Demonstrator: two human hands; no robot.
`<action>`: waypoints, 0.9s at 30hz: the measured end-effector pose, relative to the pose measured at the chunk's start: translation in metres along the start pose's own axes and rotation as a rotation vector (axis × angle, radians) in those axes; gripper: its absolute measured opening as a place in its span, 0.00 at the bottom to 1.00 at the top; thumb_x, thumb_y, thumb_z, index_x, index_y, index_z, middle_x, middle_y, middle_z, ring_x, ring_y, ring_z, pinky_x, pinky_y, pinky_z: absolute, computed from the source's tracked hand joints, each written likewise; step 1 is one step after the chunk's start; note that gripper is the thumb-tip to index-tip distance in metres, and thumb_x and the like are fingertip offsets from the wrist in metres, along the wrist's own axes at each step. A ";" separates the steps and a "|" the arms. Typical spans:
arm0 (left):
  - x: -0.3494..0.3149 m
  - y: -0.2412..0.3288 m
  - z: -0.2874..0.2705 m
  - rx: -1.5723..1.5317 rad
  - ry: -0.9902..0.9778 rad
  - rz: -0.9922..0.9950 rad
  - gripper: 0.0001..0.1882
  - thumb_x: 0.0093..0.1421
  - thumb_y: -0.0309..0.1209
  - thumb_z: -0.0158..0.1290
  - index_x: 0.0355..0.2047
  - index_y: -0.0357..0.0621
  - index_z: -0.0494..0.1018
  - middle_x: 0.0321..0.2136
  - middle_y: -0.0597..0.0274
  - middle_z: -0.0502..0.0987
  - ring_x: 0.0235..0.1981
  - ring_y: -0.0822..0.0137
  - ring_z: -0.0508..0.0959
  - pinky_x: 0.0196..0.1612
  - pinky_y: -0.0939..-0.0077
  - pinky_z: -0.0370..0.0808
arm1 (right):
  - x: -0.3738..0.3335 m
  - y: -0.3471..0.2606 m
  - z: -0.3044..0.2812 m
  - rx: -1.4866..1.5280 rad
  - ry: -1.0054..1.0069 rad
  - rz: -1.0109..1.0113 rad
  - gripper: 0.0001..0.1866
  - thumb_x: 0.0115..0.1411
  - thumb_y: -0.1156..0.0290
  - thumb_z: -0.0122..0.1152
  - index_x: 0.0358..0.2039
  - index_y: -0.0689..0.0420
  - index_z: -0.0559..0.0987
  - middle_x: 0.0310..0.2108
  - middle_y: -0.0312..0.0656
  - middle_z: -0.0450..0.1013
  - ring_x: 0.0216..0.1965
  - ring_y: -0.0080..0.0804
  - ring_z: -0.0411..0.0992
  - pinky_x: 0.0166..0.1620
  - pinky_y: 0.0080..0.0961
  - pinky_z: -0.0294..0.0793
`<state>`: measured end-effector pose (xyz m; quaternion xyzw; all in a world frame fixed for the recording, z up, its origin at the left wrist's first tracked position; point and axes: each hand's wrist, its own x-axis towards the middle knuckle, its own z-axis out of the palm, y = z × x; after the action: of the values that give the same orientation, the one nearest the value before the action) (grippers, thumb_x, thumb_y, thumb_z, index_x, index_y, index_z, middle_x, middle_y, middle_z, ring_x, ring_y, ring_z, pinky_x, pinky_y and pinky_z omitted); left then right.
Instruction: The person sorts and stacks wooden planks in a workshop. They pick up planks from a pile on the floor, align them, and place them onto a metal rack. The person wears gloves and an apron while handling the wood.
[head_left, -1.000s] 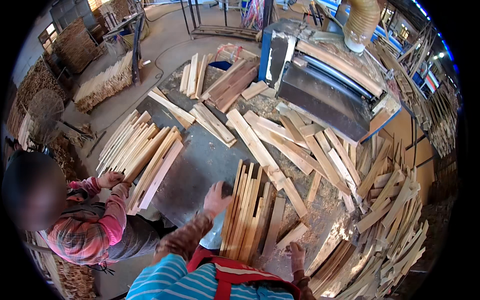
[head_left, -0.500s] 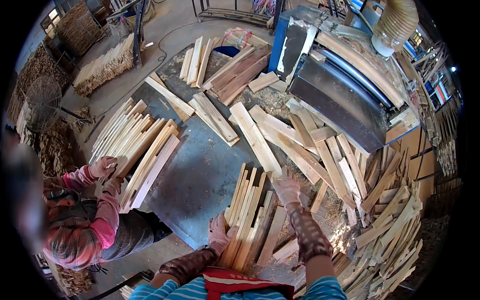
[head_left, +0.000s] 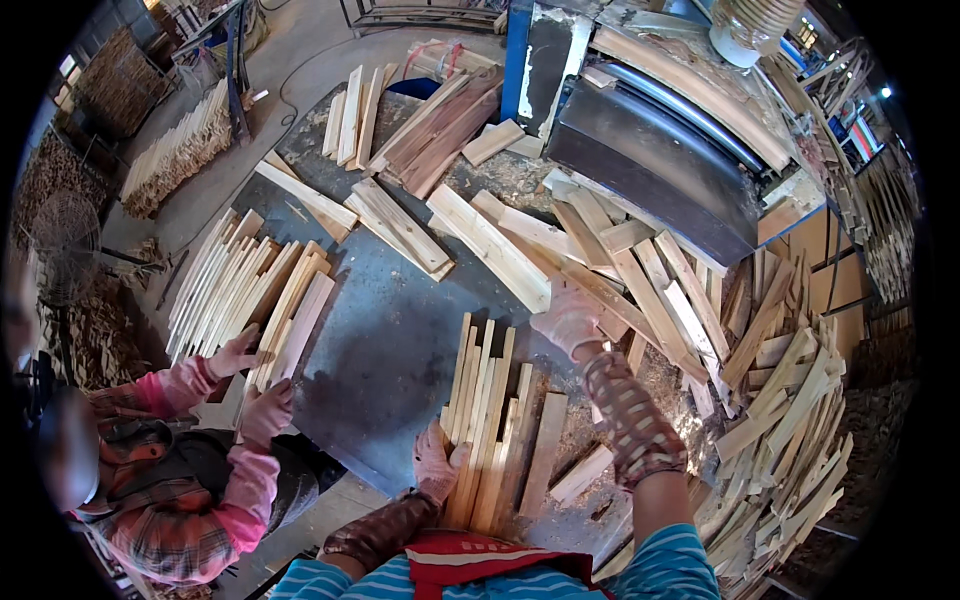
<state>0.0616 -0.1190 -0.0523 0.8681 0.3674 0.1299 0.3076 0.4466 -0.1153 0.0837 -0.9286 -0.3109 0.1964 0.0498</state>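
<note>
My left hand (head_left: 437, 463), gloved, rests against the left side of a bundle of narrow wooden strips (head_left: 483, 420) lying lengthwise in front of me; its thumb is apart from the fingers. Farther forward and to the right, my gloved right hand (head_left: 570, 318) is closed at the near end of a pale wooden board (head_left: 488, 248), which lies slanting across the table. Its fingertips are partly hidden. Beside the bundle, to the right, lies a separate short board (head_left: 543, 453).
A co-worker (head_left: 190, 480) at left has both hands on another row of strips (head_left: 240, 290). A dark metal table (head_left: 375, 370) lies between us. Loose boards (head_left: 640, 270) pile up at right, before a blue-sided machine (head_left: 655, 165). More offcuts (head_left: 780, 450) heap at far right.
My right hand has moved forward at the board's near end. My left hand stays by the bundle. The co-worker's hands have shifted to the right side of their row. The view has shifted slightly.
</note>
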 end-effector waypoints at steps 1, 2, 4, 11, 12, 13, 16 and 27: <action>0.002 0.002 -0.001 -0.014 -0.022 -0.013 0.45 0.58 0.56 0.58 0.61 0.32 0.59 0.51 0.41 0.71 0.52 0.40 0.70 0.57 0.49 0.66 | -0.001 0.004 -0.003 0.053 -0.045 0.006 0.40 0.49 0.56 0.65 0.61 0.61 0.67 0.47 0.55 0.75 0.47 0.50 0.75 0.51 0.39 0.75; 0.005 0.003 -0.002 -0.031 -0.031 -0.005 0.45 0.57 0.56 0.58 0.61 0.32 0.59 0.52 0.41 0.71 0.52 0.39 0.70 0.57 0.49 0.66 | -0.002 0.011 -0.001 0.108 -0.090 0.014 0.40 0.49 0.55 0.65 0.61 0.61 0.68 0.45 0.54 0.76 0.46 0.50 0.77 0.50 0.38 0.75; 0.004 0.003 -0.007 -0.068 -0.055 0.002 0.45 0.57 0.55 0.59 0.61 0.33 0.59 0.52 0.41 0.71 0.52 0.39 0.70 0.57 0.50 0.66 | -0.025 0.031 0.000 0.719 -0.257 -0.090 0.28 0.54 0.51 0.65 0.46 0.61 0.77 0.39 0.51 0.77 0.39 0.42 0.78 0.47 0.37 0.78; 0.025 0.015 -0.028 -0.119 -0.276 -0.228 0.46 0.54 0.50 0.63 0.65 0.38 0.58 0.56 0.38 0.70 0.58 0.39 0.68 0.60 0.53 0.66 | -0.204 0.038 0.027 2.276 -0.612 -0.172 0.25 0.62 0.54 0.58 0.51 0.60 0.74 0.41 0.51 0.76 0.31 0.35 0.73 0.34 0.30 0.77; 0.033 0.036 -0.040 -0.029 -0.242 -0.211 0.46 0.53 0.47 0.63 0.66 0.39 0.57 0.58 0.39 0.69 0.60 0.40 0.67 0.62 0.53 0.65 | -0.226 0.044 0.037 2.374 -0.642 -0.187 0.26 0.62 0.54 0.57 0.52 0.61 0.73 0.41 0.51 0.75 0.32 0.36 0.73 0.34 0.30 0.77; 0.043 0.041 -0.045 -0.111 -0.217 -0.173 0.46 0.54 0.46 0.63 0.67 0.40 0.56 0.59 0.39 0.68 0.61 0.41 0.67 0.63 0.54 0.65 | -0.245 0.048 0.044 2.417 -0.698 -0.055 0.27 0.62 0.54 0.56 0.54 0.61 0.72 0.42 0.51 0.75 0.32 0.36 0.73 0.34 0.29 0.77; 0.078 0.066 -0.054 -0.498 -0.232 -0.073 0.45 0.56 0.44 0.62 0.68 0.41 0.54 0.62 0.39 0.65 0.63 0.43 0.65 0.64 0.57 0.64 | -0.299 0.052 0.062 2.467 -0.684 0.123 0.31 0.61 0.52 0.54 0.57 0.62 0.71 0.42 0.52 0.75 0.33 0.37 0.73 0.35 0.29 0.77; 0.202 0.179 -0.087 -1.448 -0.408 -0.421 0.28 0.62 0.53 0.57 0.52 0.45 0.70 0.39 0.56 0.77 0.37 0.58 0.79 0.39 0.57 0.81 | -0.422 0.027 0.061 1.334 -0.116 0.033 0.38 0.56 0.66 0.69 0.64 0.68 0.65 0.54 0.49 0.73 0.52 0.34 0.72 0.55 0.29 0.73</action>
<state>0.2625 -0.0326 0.1279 0.3699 0.2843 0.1138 0.8771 0.1302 -0.3909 0.1627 -0.6914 -0.1108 0.3967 0.5935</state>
